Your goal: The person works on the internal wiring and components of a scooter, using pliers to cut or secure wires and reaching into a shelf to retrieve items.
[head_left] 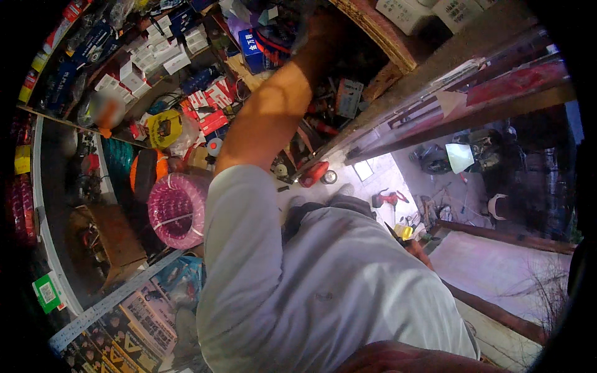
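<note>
My left arm, in a pale grey short sleeve, reaches up across the view into a shadowed shelf. At its end my left hand (324,30) is dark and blurred, so its fingers cannot be read. Closest to it lie a blue box (252,52) and dark packaged goods with orange edging (272,48). Low on the other side, my right hand (420,253) shows only in part beyond my shirt. It appears closed round a slim dark object (394,234) whose kind I cannot make out. A yellow item (404,232) shows right beside that object.
Shelves of small white boxes (149,55) and red-and-white packs (214,99) fill the upper left. A coiled pink hose (177,210) stands near an open cardboard box (115,242). A wooden beam (435,71) crosses the upper right. Below lies a red power tool (389,198).
</note>
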The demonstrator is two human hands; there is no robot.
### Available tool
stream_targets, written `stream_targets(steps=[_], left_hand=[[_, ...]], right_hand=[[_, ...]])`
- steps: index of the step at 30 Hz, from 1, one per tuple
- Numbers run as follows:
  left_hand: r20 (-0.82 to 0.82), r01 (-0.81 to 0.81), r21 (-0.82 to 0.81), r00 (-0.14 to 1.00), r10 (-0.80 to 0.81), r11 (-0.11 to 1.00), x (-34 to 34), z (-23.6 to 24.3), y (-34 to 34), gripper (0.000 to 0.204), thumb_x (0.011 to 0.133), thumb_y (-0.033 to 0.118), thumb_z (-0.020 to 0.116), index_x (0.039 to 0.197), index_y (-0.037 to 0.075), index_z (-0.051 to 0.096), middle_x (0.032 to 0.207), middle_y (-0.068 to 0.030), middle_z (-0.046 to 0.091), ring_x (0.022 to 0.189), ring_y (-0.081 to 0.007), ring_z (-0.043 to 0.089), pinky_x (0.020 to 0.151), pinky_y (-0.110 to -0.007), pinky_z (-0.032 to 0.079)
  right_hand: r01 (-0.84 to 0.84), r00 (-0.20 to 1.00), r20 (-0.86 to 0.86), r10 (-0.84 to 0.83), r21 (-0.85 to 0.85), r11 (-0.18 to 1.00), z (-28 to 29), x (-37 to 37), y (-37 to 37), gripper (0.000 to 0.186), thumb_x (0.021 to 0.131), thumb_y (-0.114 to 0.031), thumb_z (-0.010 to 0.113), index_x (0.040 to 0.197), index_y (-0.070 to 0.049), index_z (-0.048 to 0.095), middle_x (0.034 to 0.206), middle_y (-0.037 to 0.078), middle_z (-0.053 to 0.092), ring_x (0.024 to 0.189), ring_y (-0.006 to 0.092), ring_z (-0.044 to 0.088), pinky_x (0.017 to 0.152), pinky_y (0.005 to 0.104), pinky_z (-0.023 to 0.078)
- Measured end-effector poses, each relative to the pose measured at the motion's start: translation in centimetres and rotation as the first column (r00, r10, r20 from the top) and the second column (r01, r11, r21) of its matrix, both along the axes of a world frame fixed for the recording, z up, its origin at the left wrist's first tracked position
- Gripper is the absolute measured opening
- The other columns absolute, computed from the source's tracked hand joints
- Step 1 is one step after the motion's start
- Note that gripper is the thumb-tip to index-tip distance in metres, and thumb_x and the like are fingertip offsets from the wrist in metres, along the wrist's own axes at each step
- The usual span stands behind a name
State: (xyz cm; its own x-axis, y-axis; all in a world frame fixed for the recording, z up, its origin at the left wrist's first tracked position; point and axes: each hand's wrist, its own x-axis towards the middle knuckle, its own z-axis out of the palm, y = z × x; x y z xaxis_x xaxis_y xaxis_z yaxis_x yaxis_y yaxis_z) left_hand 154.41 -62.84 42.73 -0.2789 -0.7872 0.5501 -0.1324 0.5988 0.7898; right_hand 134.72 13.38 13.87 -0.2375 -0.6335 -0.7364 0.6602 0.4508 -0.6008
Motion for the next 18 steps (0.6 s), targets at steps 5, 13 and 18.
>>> stream_targets(steps=[5, 13, 18], left_hand=[[-0.010, 0.008, -0.002, 1.000, -0.008, 1.000, 0.1, 0.4, -0.2, 0.042, 0.093, 0.029, 0.064, 0.126, 0.003, 0.063, 0.126, -0.0195, 0.063, 0.111, -0.0366, 0.063, 0.093, -0.050, 0.053], [-0.017, 0.052, 0.007, 0.999, -0.052, 0.999, 1.1, 1.2, -1.3, 0.046, 0.093, 0.030, 0.066, 0.129, 0.002, 0.060, 0.130, -0.0195, 0.061, 0.113, -0.0361, 0.062, 0.094, -0.050, 0.053], [-0.050, 0.076, 0.027, 0.996, -0.075, 0.997, 2.0, 1.8, -1.0, 0.049, 0.093, 0.030, 0.066, 0.132, 0.002, 0.059, 0.133, -0.0195, 0.059, 0.115, -0.0359, 0.062, 0.095, -0.050, 0.053]], right_hand=[[-0.318, 0.865, -0.359, 0.349, 0.145, 0.937, -1.6, -0.5, 0.0, 0.039, 0.097, -0.038, 0.056, 0.119, -0.006, 0.059, 0.108, 0.009, 0.066, 0.087, 0.0212, 0.065, 0.076, 0.0326, 0.053], [-0.485, 0.440, -0.398, 0.805, 0.649, 0.586, -3.8, -1.1, 1.1, 0.035, 0.097, -0.042, 0.057, 0.107, -0.008, 0.061, 0.083, 0.005, 0.061, 0.068, 0.0207, 0.060, 0.068, 0.0365, 0.053], [-0.455, 0.568, -0.406, 0.715, 0.569, 0.685, -5.3, -1.9, 3.1, 0.035, 0.095, -0.040, 0.059, 0.109, -0.008, 0.060, 0.080, 0.005, 0.060, 0.067, 0.0204, 0.060, 0.071, 0.0383, 0.054]])
